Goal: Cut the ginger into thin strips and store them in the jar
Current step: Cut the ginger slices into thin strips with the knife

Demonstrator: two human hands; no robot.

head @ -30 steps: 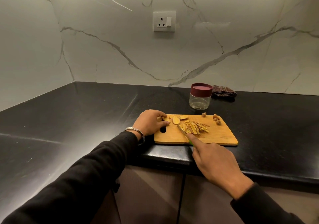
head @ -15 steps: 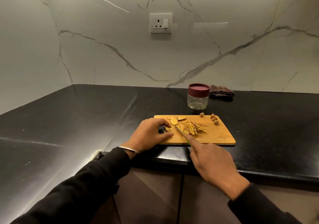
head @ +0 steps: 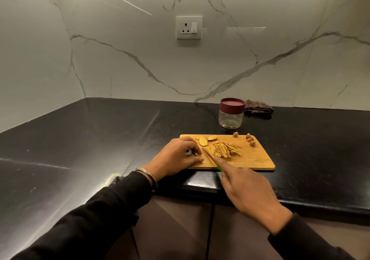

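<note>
A wooden cutting board (head: pixel 254 159) lies at the black counter's front edge. On it are a pile of ginger strips (head: pixel 225 150), a few flat ginger slices (head: pixel 203 140) at the back left, and several brown peel bits (head: pixel 250 139) at the back right. My left hand (head: pixel 176 157) pinches a ginger slice (head: pixel 198 154) down on the board's left end. My right hand (head: pixel 248 193) grips a green-handled knife (head: pixel 209 155), forefinger along its back, blade just right of that slice. A clear jar (head: pixel 231 117) with a maroon lid on stands behind the board.
A folded checked cloth (head: pixel 258 108) lies right of the jar by the marble wall. A socket (head: pixel 188 27) is on the wall above. The black counter (head: pixel 80 139) turns a corner at the left. Cabinet doors are below the counter edge.
My left hand came back from the sliced pieces toward the board's near left with one slice and now pins it beside the blade. The knife stays at the strips' left edge.
</note>
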